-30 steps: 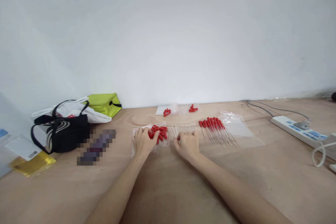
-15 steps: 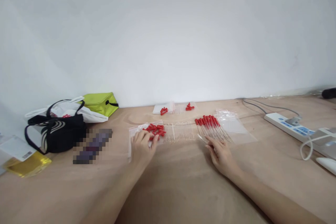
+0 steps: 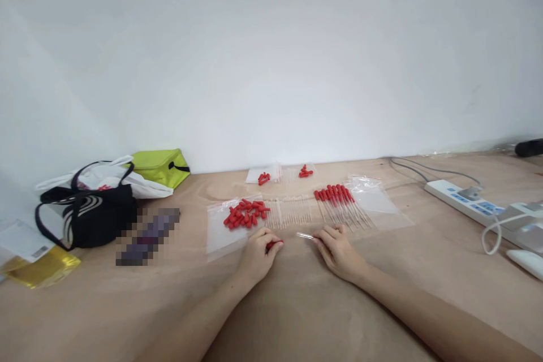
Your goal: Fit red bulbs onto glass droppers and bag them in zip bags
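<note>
Pinched in my left hand (image 3: pixel 259 254) is a red rubber bulb (image 3: pixel 275 242), mostly covered by the fingers. My right hand (image 3: pixel 339 251) grips a clear glass dropper tube (image 3: pixel 304 235), its free end pointing left toward the bulb; the two are apart. Beyond my left hand, a pile of red rubber bulbs (image 3: pixel 244 215) lies on a clear plastic bag (image 3: pixel 216 240). Several bare glass tubes (image 3: pixel 292 211) lie side by side in the middle. Past my right hand, a row of droppers with red bulbs fitted (image 3: pixel 341 203) fans out on the table.
Another plastic bag (image 3: pixel 375 198) lies at right, and small groups of red bulbs (image 3: pixel 305 171) sit near the wall. A power strip (image 3: pixel 462 202) with cables is far right. At left are a black bag (image 3: pixel 99 215), a lime-green bag (image 3: pixel 156 167) and a blurred-out dark object (image 3: pixel 148 237).
My left hand has come from the bulb pile toward the right and nearer, now with a red bulb. My right hand has shifted left and nearer, turning the glass tube to point left.
</note>
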Available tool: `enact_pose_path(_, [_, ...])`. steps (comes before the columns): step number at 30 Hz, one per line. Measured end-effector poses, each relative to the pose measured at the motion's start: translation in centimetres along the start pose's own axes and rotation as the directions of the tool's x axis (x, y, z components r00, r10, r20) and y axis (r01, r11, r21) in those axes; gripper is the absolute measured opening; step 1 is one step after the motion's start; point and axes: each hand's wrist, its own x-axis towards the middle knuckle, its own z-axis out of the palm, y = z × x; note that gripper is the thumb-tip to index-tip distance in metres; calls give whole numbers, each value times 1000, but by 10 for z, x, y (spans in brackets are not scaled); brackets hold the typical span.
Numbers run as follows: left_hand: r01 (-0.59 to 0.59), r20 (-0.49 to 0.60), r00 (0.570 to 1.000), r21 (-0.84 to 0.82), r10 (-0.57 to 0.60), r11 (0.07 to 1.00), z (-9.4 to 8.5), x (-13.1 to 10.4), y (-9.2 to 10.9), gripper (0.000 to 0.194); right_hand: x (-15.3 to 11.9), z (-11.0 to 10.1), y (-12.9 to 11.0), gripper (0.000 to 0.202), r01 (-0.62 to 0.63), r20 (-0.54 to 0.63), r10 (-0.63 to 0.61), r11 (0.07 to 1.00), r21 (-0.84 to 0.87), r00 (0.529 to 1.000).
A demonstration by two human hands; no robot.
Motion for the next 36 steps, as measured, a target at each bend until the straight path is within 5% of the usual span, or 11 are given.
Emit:
enact_pose_path(11, [33,38,999,-189,-27,981,0,-1,6,14,9,3,-10,21,22,78,-30,996,90,996])
enact_pose_path(20, [-85,88,990,-255,111,963,-2,-3,8,18,7,3,-6,21,87,104,-96,992,92,990])
enact_pose_path(28, [-99,172,977,-170,129,980,-3,-6,12,20,9,3,-5,23,116,86,-122,991,63,989])
enact_pose_path(36, [-178,121,974,-116,192,977,-1,-8,12,18,5,2,-13,24,124,94,-123,992,-8,988])
